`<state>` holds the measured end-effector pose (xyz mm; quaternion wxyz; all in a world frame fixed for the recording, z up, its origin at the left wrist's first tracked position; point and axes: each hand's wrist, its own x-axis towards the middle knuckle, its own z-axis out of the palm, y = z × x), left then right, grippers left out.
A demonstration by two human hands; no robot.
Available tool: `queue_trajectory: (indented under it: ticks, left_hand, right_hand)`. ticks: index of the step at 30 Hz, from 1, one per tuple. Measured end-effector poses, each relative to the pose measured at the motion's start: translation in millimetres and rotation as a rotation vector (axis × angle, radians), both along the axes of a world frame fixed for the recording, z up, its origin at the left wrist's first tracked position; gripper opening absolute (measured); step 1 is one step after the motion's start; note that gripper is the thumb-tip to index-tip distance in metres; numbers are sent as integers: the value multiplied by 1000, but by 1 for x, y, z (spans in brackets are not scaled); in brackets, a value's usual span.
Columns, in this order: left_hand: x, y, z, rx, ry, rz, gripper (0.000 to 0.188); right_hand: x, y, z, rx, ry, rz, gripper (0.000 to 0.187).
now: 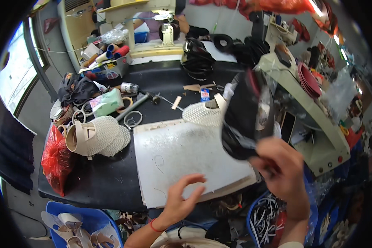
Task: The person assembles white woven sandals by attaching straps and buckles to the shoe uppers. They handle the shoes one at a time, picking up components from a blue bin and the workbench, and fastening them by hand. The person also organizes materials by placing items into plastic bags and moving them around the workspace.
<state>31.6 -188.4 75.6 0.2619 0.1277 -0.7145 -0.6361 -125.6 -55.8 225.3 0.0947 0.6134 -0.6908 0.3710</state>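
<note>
My right hand (279, 165) is closed on a large black glossy piece (242, 120), held up over the right side of the white board (186, 153). Motion blurs the piece, so its exact kind is unclear. My left hand (184, 198) hovers at the board's near edge, fingers apart and holding nothing. Behind the black piece, a cream woven shoe upper (202, 114) lies at the board's far edge, partly hidden. More cream woven uppers (101, 136) are stacked left of the board.
A red plastic bag (56, 159) hangs at the table's left edge. Blue bins with uppers (49, 231) and with strips (252, 225) stand below. A sewing machine (314, 120) is at right; black bundles (197, 58) lie farther back. Behind another machine (168, 33) sits a person (153, 27).
</note>
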Motion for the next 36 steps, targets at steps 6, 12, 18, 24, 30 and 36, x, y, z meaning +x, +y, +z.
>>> queue_trajectory:
  ticks: [6,12,18,24,30,36]
  left_hand:
    - [46,-30,-30,-79,-108,336,20]
    - [52,-33,-27,-153,-136,325,18]
    - [57,-37,-42,-137,-165,295,17]
    - [42,-23,-33,-241,-129,246,16]
    - [57,-14,-31,-271,-174,295,16]
    - [108,-41,-34,-690,-182,577,20]
  right_hand:
    - [-98,-223,2,-173,367,164,11]
    - [-157,-318,-44,-236,152,-205,19]
    - [-59,-185,-139,668,-71,-37,39]
    - [-87,-128,-177,260,-76,105,51]
    - [-186,-130,-189,-41,68,-540,41]
    - [-138,-124,-152,-143,-87,-345,19]
